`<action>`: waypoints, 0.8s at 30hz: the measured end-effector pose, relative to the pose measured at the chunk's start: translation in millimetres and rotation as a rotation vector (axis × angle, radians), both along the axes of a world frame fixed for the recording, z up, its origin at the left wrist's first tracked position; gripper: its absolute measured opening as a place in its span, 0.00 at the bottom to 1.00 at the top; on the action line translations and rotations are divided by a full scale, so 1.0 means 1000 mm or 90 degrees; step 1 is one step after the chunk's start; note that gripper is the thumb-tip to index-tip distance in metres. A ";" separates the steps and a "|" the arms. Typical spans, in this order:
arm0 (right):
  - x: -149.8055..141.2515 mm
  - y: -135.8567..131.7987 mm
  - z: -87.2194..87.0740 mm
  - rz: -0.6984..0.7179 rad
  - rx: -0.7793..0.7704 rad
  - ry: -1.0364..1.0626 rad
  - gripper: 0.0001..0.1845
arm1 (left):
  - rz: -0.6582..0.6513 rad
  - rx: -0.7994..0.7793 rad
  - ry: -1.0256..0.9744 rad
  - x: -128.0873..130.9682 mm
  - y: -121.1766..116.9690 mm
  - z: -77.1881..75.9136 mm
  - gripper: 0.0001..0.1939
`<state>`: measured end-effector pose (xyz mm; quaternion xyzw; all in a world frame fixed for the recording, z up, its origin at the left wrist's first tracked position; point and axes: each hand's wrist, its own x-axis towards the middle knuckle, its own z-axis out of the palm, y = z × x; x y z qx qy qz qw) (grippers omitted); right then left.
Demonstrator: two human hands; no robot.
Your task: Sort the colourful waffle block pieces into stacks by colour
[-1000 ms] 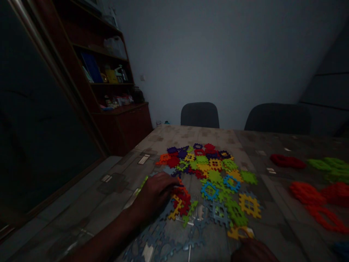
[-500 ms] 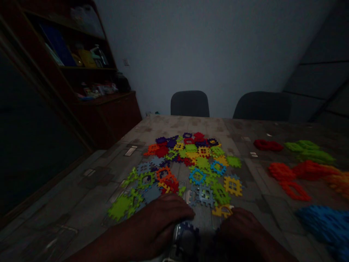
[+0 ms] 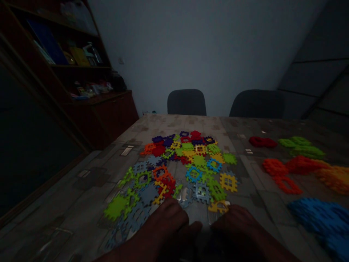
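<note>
Two bare hands, the left hand (image 3: 169,220) and right hand (image 3: 240,222), curl close together low over a patterned tabletop (image 3: 87,196). Shadow hides whether they hold anything. They appear to be handling pieces together; lifting one calls for a fingertip under its edge. A yellow piece (image 3: 218,206) lies beside the right hand. Beyond spread mixed-colour toothed pieces (image 3: 199,161); to the right, a blue pile (image 3: 321,216) and a red-orange pile (image 3: 302,164).

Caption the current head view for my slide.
Left hand and right hand close together beside colorful toothed pieces on a patterned table.
</note>
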<state>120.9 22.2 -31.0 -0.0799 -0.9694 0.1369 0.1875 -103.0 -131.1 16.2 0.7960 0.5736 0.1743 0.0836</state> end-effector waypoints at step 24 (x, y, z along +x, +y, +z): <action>0.019 -0.010 0.067 0.011 -0.172 -0.064 0.32 | -0.012 -0.162 -0.063 -0.002 -0.009 0.031 0.31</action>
